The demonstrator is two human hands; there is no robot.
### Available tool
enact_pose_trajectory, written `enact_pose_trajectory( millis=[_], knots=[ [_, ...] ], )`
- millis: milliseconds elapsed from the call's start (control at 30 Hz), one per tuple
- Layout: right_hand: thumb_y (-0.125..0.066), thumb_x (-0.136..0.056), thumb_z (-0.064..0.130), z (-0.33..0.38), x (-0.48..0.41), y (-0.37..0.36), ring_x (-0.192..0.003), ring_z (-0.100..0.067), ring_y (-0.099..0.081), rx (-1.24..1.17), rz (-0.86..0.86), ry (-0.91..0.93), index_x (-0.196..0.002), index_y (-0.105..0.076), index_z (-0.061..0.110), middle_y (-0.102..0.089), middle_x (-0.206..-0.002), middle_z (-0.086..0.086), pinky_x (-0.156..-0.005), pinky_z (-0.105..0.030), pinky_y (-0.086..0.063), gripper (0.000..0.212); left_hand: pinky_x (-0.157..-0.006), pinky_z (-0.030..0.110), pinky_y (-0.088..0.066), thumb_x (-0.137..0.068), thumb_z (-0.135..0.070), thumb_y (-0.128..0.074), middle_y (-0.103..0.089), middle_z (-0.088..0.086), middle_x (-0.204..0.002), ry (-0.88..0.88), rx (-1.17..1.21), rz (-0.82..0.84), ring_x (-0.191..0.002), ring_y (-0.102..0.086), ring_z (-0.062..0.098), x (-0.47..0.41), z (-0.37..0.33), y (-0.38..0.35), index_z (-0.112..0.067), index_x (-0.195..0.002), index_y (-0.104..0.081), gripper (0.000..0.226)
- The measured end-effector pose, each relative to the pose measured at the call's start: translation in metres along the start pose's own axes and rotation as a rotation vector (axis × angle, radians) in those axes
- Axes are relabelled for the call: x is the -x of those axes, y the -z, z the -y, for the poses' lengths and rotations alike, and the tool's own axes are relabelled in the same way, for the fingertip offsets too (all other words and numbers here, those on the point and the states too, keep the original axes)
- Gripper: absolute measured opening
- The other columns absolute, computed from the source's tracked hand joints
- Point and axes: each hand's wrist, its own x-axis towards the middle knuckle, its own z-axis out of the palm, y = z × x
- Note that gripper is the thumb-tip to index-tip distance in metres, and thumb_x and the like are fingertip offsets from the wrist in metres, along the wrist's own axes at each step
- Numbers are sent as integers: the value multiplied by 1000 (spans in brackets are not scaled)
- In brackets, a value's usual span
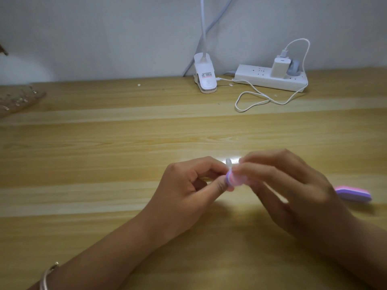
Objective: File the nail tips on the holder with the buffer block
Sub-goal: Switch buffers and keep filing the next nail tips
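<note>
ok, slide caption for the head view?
Left hand pinches a clear nail tip; right hand grips the pink-purple buffer block beside it.

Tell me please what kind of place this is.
Probably a home desk: a wooden tabletop against a plain wall, a clip lamp, and a power strip with a charger plugged in.

My left hand [184,189] and right hand [293,191] meet over the near middle of the bench [125,143], a nail tip [228,163] between their fingers [261,170]. The buffer block [354,193], held in my right hand, juts out to its right. At the back, a clip lamp [205,78] stands left of a power strip [270,80], a charger [279,66] plugged on top, its cable [261,99] looped in front. A holder [16,100] lies far left.
</note>
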Motion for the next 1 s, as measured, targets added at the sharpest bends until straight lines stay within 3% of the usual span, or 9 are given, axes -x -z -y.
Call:
enact_pose_trajectory(
  millis=[100, 233, 400, 533, 700, 800, 933, 1000],
  knots=[
    [-66, -91, -1, 0, -3, 1, -96, -22, -66, -27, -31, -35, -107, -74, 4, -68, -107, -9, -85, -33, -52, 19, -59, 46, -54, -89, -13, -66, -73, 1, -80, 12, 5, -4, -73, -70, 16, -1, 0, 0, -5, -94, -73, 11],
    [-66, -91, -5, 8, 1, -5, -99, -24, -65, -17, 30, 81, -108, -75, 3, -68, -107, -12, -90, -29, -51, 21, -57, 41, -54, -88, -8, -63, -73, 2, -81, 9, 10, -1, -70, -69, 17, -1, 1, 1, -3, -94, -72, 11],
    [-65, -92, 0, -2, -2, -1, -95, -24, -66, -53, -24, -41, -107, -73, 3, -67, -106, -11, -84, -35, -52, 18, -62, 52, -53, -89, -16, -65, -74, 2, -80, 49, 38, -7, -73, -71, 21, -1, 0, -1, -6, -94, -72, 14],
    [-64, -94, 0, 6, 1, -6, -96, -24, -65, -61, 16, 30, -107, -74, 4, -66, -107, -10, -86, -31, -51, 17, -52, 51, -47, -89, -15, -65, -73, 0, -80, 23, 6, -10, -64, -65, 31, -1, 1, 1, -5, -94, -72, 13],
    [-66, -91, -1, -2, -2, -1, -98, -21, -66, -82, -31, -58, -108, -72, 2, -67, -106, -10, -87, -34, -53, 19, -51, 45, -49, -90, -17, -65, -74, -1, -79, 43, 24, -8, -58, -63, 21, -1, 1, 0, -8, -94, -72, 12],
    [-65, -93, -1, 8, 1, -7, -99, -22, -66, -86, -6, 16, -107, -74, 4, -67, -108, -9, -88, -32, -52, 17, -49, 49, -45, -89, -14, -65, -73, -1, -79, 26, 17, -6, -61, -62, 34, -1, 1, 1, -8, -93, -72, 11],
    [-64, -93, 0, -1, -1, -1, -97, -22, -66, -80, -17, -46, -107, -72, 2, -67, -106, -10, -85, -34, -53, 17, -56, 55, -50, -89, -18, -66, -74, 1, -79, 56, 50, -17, -67, -68, 33, -1, 0, 0, -7, -94, -73, 15],
    [-65, -92, 0, 3, -1, -3, -98, -21, -66, -95, -22, -44, -106, -72, 3, -67, -107, -9, -86, -33, -53, 16, -52, 54, -47, -88, -19, -66, -74, 0, -79, 50, 45, -15, -63, -65, 37, -1, 0, 0, -8, -93, -73, 14]
  ],
)
